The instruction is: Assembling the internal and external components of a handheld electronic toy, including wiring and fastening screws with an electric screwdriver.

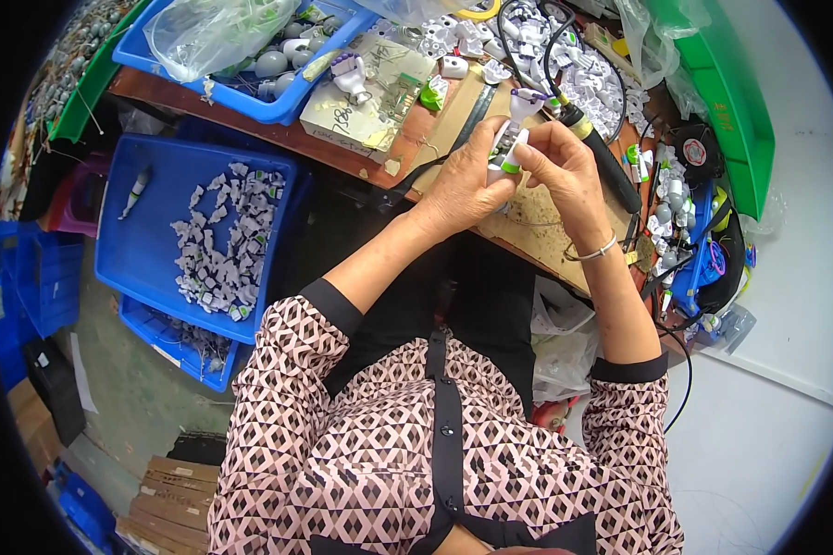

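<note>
Above the near edge of the wooden bench, my left hand (467,185) and my right hand (569,171) meet around a small white-and-green plastic housing (511,163). The left thumb and fingers grip it from one side. On the other side, the right thumb and fingertips pinch it. Some small parts seem to show inside the housing, too small to make out. Just beyond my fingertips stands a white piece with a purple top (528,104). A thick black handle (611,171), part of a corded tool, lies right beside my right hand.
A blue bin (287,109) of grey bulbs and a pale block (352,120) sit at the back left. White plastic parts (565,55) are heaped behind my hands. A blue tray (143,268) of white pieces is at the left, a green bin (731,120) at the right.
</note>
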A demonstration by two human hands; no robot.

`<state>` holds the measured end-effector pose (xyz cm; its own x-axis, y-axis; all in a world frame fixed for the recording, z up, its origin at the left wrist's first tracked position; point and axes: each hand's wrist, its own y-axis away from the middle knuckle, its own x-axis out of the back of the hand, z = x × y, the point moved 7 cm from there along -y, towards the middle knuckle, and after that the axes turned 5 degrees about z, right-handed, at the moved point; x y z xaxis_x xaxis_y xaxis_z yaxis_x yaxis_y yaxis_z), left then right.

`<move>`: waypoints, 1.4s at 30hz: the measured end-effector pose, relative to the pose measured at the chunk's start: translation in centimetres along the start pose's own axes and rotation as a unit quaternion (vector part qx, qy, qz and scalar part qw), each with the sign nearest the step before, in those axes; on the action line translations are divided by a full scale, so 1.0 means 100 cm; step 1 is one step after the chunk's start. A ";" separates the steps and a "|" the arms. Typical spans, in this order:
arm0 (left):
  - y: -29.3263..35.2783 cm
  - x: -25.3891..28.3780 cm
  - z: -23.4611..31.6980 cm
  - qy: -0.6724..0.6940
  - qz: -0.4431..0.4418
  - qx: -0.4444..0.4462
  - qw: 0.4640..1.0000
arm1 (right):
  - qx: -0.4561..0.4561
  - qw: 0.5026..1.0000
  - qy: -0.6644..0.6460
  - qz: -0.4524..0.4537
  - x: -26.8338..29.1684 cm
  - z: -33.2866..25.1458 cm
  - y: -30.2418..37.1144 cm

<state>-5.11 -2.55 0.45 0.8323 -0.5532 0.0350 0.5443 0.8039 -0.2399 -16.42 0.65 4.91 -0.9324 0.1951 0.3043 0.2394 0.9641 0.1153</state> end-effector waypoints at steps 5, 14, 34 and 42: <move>-0.002 0.003 0.001 0.028 0.011 -0.051 0.998 | -0.056 0.988 -0.132 -0.054 -0.024 0.004 -0.002; -0.007 -0.004 -0.001 0.066 -0.021 -0.049 0.996 | 0.009 0.961 -0.269 0.069 -0.024 0.020 -0.001; -0.008 -0.024 0.079 -0.364 -0.194 -0.274 0.869 | 0.029 0.998 0.000 -0.054 0.032 0.024 0.050; -0.005 -0.033 0.071 -0.296 -0.236 -0.178 0.908 | 0.500 0.802 0.321 0.065 0.037 -0.021 0.075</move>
<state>-7.39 0.46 7.36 0.4824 -0.5193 0.7054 0.8748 0.3269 -0.3576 -17.56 8.21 8.86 -0.5084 0.4828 0.7130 -0.3124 0.6682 -0.6752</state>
